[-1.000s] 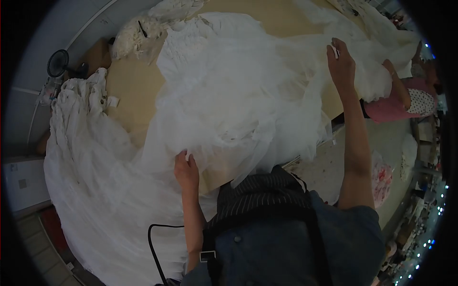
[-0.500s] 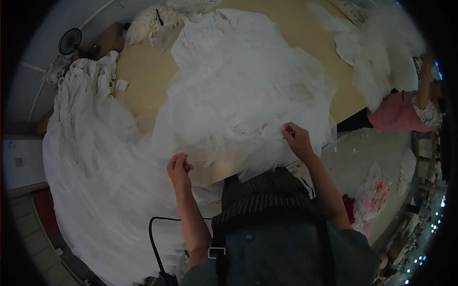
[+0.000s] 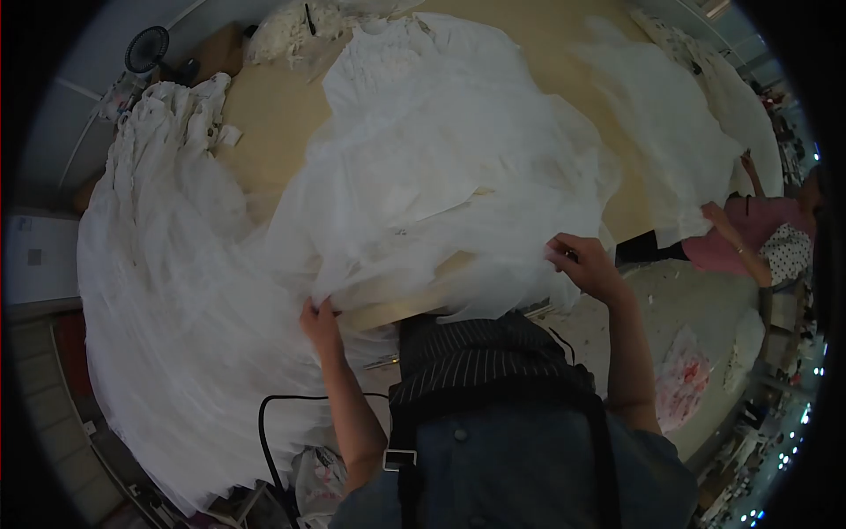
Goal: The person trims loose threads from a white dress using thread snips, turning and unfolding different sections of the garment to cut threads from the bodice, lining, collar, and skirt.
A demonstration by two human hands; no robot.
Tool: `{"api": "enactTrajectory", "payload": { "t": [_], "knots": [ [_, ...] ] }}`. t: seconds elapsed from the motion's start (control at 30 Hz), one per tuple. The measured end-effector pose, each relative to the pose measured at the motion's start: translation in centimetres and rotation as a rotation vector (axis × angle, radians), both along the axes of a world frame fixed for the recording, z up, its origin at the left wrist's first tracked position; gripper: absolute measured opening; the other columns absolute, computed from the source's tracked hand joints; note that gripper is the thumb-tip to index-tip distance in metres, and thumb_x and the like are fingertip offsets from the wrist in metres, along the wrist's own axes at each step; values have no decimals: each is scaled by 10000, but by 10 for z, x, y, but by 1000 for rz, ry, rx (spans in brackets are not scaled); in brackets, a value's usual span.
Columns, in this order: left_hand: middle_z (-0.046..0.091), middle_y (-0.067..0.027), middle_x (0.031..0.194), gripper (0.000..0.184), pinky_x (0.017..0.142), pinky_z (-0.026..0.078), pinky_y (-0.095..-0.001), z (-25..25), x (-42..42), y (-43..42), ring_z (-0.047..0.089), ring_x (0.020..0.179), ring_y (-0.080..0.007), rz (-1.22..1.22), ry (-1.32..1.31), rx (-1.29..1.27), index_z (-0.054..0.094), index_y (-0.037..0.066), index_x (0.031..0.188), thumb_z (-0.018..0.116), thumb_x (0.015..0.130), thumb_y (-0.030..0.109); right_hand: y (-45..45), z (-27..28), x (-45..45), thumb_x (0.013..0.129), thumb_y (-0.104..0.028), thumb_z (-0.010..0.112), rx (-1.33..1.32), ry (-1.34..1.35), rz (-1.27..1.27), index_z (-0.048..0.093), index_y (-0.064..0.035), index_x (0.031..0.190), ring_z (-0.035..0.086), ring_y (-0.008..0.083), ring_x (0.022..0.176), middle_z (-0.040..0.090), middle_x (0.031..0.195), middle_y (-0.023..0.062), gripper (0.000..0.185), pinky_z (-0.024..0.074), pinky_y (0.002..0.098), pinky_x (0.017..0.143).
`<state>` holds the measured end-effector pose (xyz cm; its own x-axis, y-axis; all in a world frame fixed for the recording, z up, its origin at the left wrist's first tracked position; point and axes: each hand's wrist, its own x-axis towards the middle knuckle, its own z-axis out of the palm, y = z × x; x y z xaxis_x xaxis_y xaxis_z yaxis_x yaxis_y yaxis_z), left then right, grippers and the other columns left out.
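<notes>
A white tulle dress (image 3: pixel 423 150) lies spread on the tan table, its bodice at the far side and its sheer skirt toward me. At the table's near edge, my left hand (image 3: pixel 322 328) pinches the sheer tulle between thumb and fingers. My right hand (image 3: pixel 589 266) is closed at the skirt's right side, thumb and fingertips together on the thin fabric. Between my hands the tulle layer sags in soft folds, and the table shows through it. A small dark mark, too small to read, sits mid-skirt.
More white gowns (image 3: pixel 167 264) drape off the table (image 3: pixel 273 115) at left. A black fan (image 3: pixel 147 49) and a bag of pale scraps (image 3: pixel 295 35) stand at the back. On the right, a co-worker in pink (image 3: pixel 749 229) handles white tulle (image 3: pixel 670 132). A black cable or bar (image 3: pixel 264 414) curves beside me.
My hands have moved apart, the right one outward and the left slightly down, spreading the tulle. The co-worker's tulle has been swung out over the table's right side.
</notes>
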<state>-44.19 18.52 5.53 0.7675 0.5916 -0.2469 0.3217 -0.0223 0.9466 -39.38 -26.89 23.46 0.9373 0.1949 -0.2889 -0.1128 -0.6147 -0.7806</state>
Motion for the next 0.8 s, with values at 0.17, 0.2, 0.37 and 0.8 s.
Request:
{"api": "enactTrajectory", "payload": {
  "t": [0.17, 0.2, 0.37, 0.8],
  "knots": [
    [639, -214, 794, 272, 702, 543, -404, -6, -57, 50, 659, 686, -316, -203, 337, 1232, 608, -61, 1040, 641, 878, 154, -39, -52, -44, 911, -195, 653, -164, 89, 207, 643, 30, 900, 616, 190, 624, 630, 685, 153, 225, 475, 316, 616],
    [645, -223, 805, 288, 725, 538, -414, 5, -57, 34, 659, 691, -335, -215, 320, 1185, 608, -51, 1068, 643, 878, 162, -42, -54, -47, 910, -203, 655, -127, 101, 209, 647, 31, 895, 627, 198, 630, 635, 691, 162, 235, 475, 319, 616],
    [699, -130, 877, 276, 605, 530, -298, 89, -21, -84, 671, 653, -182, -450, 347, 232, 657, -13, 1099, 634, 900, 177, -58, -47, -18, 933, -145, 621, -55, -80, -88, 643, 36, 943, 612, 131, 645, 644, 720, 98, 183, 480, 292, 616],
    [696, -114, 721, 306, 683, 521, -344, -38, 97, -150, 655, 630, -202, -161, 96, 329, 737, -11, 956, 743, 800, 253, 51, -71, 39, 918, -151, 635, 220, -230, 221, 656, -13, 954, 627, 272, 640, 662, 774, 141, 144, 491, 337, 625]
  ]
}}
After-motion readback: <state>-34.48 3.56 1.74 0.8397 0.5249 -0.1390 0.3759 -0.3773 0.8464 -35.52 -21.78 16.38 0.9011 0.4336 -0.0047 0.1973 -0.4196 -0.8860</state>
